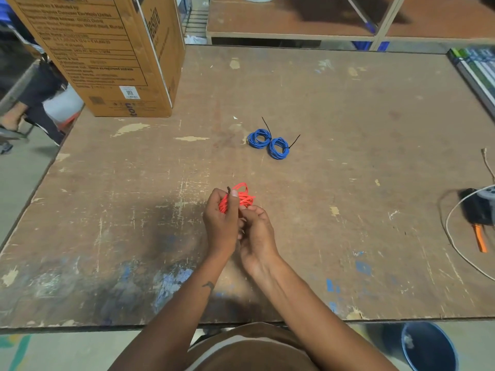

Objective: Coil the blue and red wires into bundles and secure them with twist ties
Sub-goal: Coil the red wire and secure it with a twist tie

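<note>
On the worktop, both hands meet near the middle: the left hand and right hand hold a wire bundle. At 1 o'clock from them lie two tied coils, touching. A carton stands at 10 o'clock, a tool at 3 o'clock, and a bin on the floor at 5 o'clock.

Red wire bundle partly hidden behind fingers; box top cut off.

Two blue wire bundles, one red wire bundle, one cardboard box.
</note>
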`<state>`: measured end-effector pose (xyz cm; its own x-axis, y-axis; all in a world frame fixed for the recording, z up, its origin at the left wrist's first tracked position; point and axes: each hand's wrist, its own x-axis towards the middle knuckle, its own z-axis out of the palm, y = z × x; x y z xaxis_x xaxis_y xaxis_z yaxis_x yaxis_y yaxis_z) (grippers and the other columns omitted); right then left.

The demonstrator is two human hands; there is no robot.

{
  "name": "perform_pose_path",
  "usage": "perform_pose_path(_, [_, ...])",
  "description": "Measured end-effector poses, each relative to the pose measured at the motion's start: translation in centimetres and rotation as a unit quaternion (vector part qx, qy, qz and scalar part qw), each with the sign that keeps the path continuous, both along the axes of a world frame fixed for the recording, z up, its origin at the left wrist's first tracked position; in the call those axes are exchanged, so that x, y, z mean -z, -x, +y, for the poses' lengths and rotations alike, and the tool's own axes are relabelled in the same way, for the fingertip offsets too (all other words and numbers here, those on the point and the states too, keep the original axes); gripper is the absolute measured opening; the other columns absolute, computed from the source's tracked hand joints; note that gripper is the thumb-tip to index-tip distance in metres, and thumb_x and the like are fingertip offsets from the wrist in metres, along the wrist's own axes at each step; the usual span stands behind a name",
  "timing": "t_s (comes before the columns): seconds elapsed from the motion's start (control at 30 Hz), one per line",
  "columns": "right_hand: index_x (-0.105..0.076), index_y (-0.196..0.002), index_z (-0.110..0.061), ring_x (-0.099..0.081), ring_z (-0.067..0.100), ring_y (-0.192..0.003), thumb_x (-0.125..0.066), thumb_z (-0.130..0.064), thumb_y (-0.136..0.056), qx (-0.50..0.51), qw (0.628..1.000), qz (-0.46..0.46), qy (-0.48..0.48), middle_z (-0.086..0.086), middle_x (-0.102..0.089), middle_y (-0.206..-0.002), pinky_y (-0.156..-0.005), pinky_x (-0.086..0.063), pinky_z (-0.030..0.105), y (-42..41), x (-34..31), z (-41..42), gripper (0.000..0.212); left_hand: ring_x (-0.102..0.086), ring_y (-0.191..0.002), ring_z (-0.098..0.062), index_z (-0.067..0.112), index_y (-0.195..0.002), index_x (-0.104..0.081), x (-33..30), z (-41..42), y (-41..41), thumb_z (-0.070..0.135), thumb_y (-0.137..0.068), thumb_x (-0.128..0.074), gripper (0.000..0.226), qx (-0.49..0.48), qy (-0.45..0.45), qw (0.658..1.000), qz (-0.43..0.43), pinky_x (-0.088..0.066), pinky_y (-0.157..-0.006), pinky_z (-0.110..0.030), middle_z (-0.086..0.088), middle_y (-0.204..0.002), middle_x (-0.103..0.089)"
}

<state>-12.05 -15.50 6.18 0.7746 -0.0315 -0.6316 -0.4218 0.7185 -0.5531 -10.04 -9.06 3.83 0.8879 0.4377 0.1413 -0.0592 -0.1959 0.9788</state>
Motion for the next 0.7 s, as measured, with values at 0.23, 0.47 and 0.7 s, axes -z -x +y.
perform_pose_path(0.23, [-0.059,-0.105,-0.017,-0.046,0.003,-0.046,-0.058,-0.004,-0.101,-0.031,0.999,-0.002,0.024,0.000,-0.060,-0.070,-0.040,-0.028,0.019,-0.8,-1.0,-0.8,0.013,-0.047,-0.057,-0.003,0.008,-0.079,-0.048,-0.5,0.2,-0.6,0.034,-0.101,-0.062,0.037,0.017,-0.021,1.000,-0.010,-0.038,-0.055,-0.022,0.015,-0.063,-0.050])
perform_pose_path(0.47, [-0.056,-0.111,-0.016,-0.065,0.016,-0.068,-0.066,-0.004,-0.103,0.041,0.997,-0.047,0.039,0.013,-0.071,-0.096,-0.053,-0.053,0.021,-0.2,-1.6,-0.2,0.017,-0.047,-0.061,-0.006,0.009,-0.080,-0.049,-1.5,-1.2,-1.1,0.020,-0.102,-0.058,0.026,-0.026,0.014,0.999,-0.023,-0.040,-0.060,-0.030,0.004,-0.066,-0.052])
perform_pose_path(0.7, [-0.055,-0.109,-0.013,-0.068,0.004,-0.058,-0.064,-0.001,-0.105,0.065,0.990,-0.082,0.095,0.002,-0.074,-0.084,-0.050,-0.049,0.016,0.0,-1.7,-0.2,0.015,-0.067,-0.073,0.002,0.006,-0.105,-0.063,-2.2,-1.7,-1.3,0.007,-0.105,-0.060,0.004,-0.020,0.082,0.996,-0.001,-0.050,-0.068,-0.016,0.005,-0.089,-0.070])
